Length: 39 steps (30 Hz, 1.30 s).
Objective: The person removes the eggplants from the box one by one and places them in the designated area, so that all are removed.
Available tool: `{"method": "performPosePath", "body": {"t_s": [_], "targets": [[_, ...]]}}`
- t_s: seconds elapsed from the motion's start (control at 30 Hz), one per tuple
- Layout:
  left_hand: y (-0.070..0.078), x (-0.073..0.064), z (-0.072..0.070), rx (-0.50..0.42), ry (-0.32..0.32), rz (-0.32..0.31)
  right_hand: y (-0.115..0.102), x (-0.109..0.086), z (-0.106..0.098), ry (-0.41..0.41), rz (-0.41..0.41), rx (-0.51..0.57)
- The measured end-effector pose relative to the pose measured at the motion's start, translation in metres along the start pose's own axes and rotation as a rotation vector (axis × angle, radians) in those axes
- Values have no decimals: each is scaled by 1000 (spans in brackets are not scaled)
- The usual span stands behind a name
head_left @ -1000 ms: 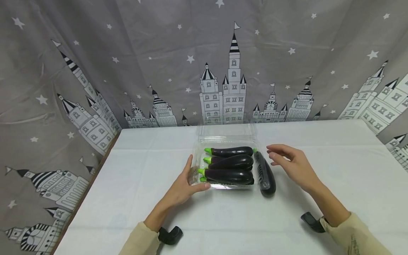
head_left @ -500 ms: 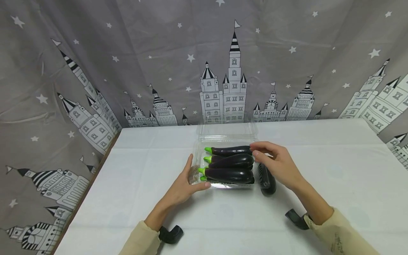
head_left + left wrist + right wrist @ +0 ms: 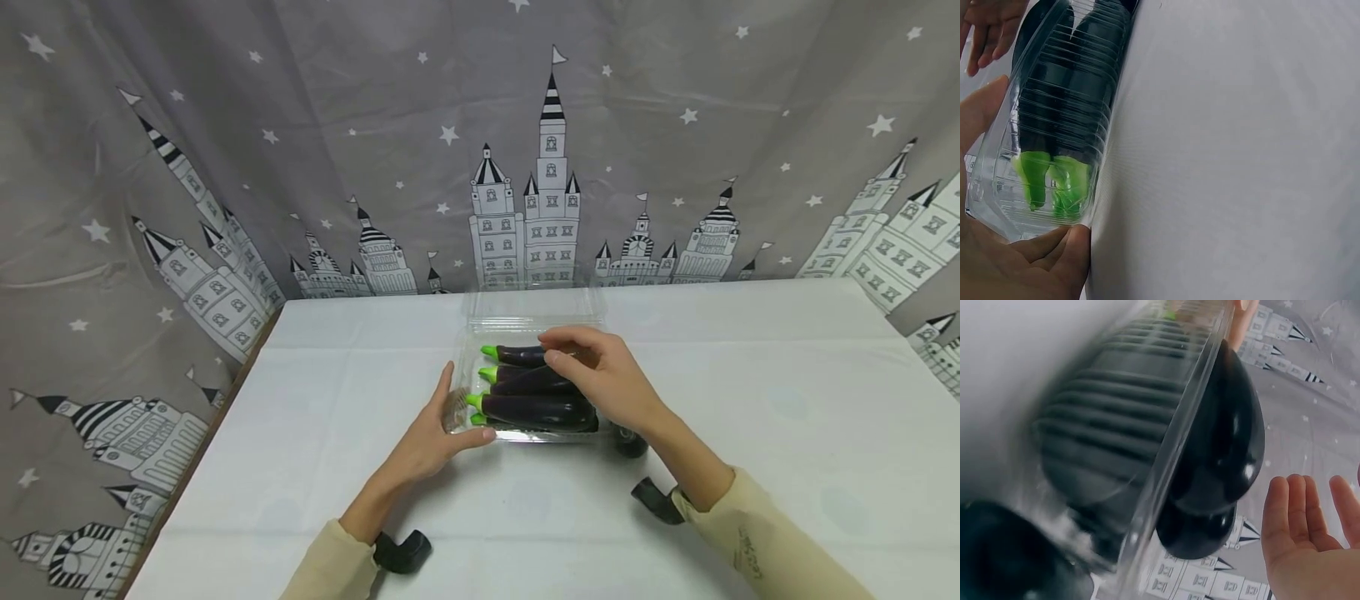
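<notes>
A clear plastic clamshell container (image 3: pixel 540 438) lies with its lid (image 3: pixel 528 307) folded back. Several dark eggplants (image 3: pixel 536 412) fill it, green stems pointing left. My left hand (image 3: pixel 423 437) holds the container's left end, thumb at the front rim and fingers along the side. Over the right half of the eggplants hovers my right hand (image 3: pixel 607 379), fingers loosely bent and nothing in them. In the right wrist view this hand (image 3: pixel 1300 550) is apart from the glossy top eggplant (image 3: pixel 1222 431). Outside the right wall is a loose eggplant (image 3: pixel 630 443), mostly hidden by the right hand.
A white cloth covers the table (image 3: pixel 337 350). Behind it hangs a grey curtain (image 3: pixel 420 108) printed with castles and stars. A dark curved strap piece (image 3: pixel 402 552) sits at the left wrist and a similar one (image 3: pixel 658 502) at the right.
The right hand has moved left, from beside the loose eggplant to above those in the container, covering more of both. The left hand and container have stayed in place.
</notes>
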<state>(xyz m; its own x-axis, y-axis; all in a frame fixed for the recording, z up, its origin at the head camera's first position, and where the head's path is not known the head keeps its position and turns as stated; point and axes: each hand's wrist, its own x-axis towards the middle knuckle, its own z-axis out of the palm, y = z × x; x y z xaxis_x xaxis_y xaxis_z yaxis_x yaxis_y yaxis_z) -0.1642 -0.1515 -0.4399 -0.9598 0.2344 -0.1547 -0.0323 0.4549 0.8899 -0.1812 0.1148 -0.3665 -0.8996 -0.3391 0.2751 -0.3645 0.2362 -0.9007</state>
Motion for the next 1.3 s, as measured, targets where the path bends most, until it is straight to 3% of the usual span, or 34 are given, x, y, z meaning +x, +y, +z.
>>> {"method": "performPosePath", "body": {"t_s": [0.47,0.7,1.3], "targets": [[0,-1,0,-19,-2,7,7,25,16,-52,-5,-61],[0,0,0,-27,-6,9,15,33,11,-149,16,-92],[-1,1,0,-4,-4,4,30,33,5,-283,84,-192]]}}
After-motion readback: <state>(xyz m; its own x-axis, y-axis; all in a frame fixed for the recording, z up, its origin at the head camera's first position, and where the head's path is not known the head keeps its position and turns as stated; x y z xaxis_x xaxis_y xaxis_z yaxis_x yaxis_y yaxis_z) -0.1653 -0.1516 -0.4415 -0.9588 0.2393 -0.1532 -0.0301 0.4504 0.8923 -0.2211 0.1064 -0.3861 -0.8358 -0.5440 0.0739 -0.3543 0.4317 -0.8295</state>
